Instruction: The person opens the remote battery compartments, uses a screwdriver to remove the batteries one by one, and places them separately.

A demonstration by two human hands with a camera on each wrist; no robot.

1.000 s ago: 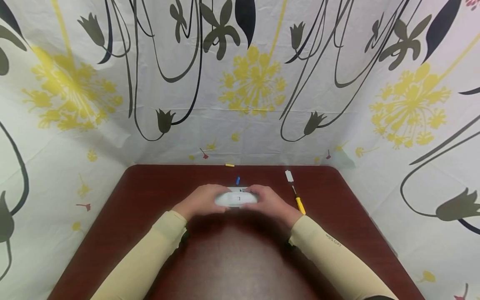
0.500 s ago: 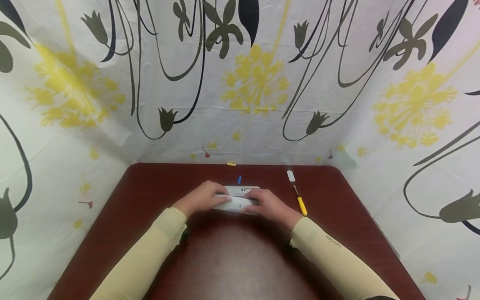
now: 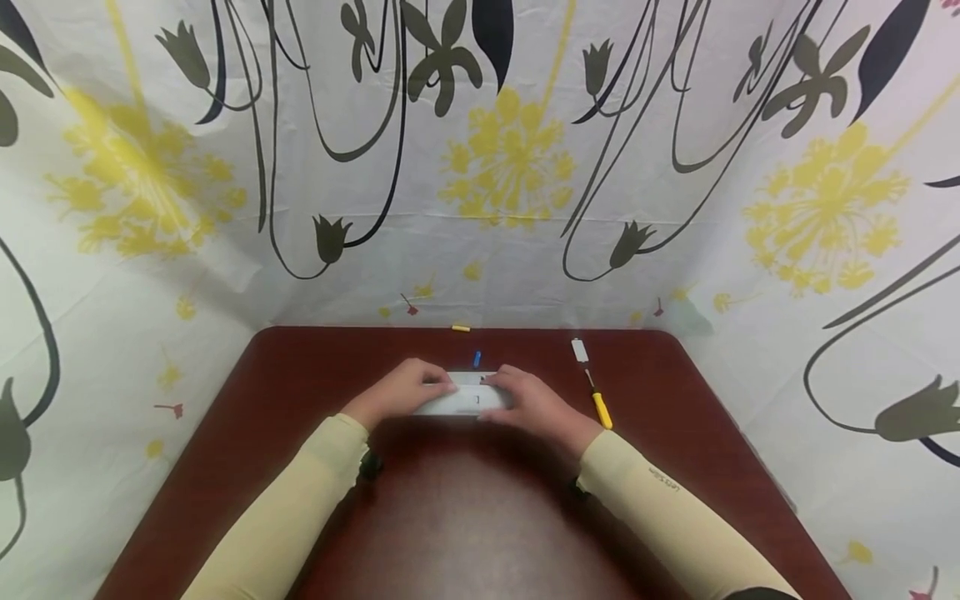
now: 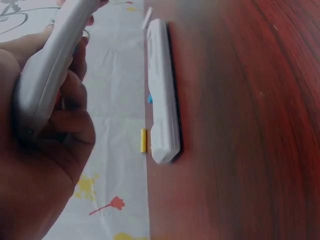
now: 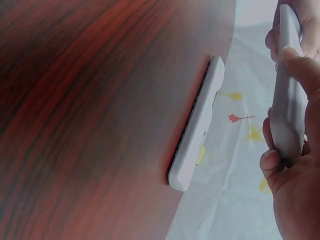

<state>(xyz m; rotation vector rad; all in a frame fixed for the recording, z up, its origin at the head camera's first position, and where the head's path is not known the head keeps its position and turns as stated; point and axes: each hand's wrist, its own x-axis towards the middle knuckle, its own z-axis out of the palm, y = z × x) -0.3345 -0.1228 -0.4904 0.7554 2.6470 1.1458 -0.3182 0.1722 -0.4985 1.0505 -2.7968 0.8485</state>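
Note:
Both hands hold a white oblong plastic device (image 3: 459, 402) above the table. My left hand (image 3: 403, 390) grips its left end, thumb on top and fingers curled underneath, as the left wrist view shows on the device (image 4: 50, 70). The right end is in my right hand (image 3: 534, 402), whose thumb lies along the casing (image 5: 287, 112) in the right wrist view. A small dark mark shows on its upper face. Just beyond, a second white oblong device (image 5: 197, 127) lies on the table, partly hidden by the hands in the head view.
Behind the devices lie a small blue cylinder (image 3: 477, 359) and, at the table's far edge, a small yellow cylinder (image 3: 461, 328). On the right are a yellow-handled screwdriver (image 3: 602, 411) and a small white flat piece (image 3: 580, 350). Patterned cloth (image 3: 487, 275) encloses the dark table (image 3: 480, 517).
The held device has turned in the hands, from a rounded outline through a tilt to lying nearly level. My left hand has shifted slightly left along it. Other things have stayed put.

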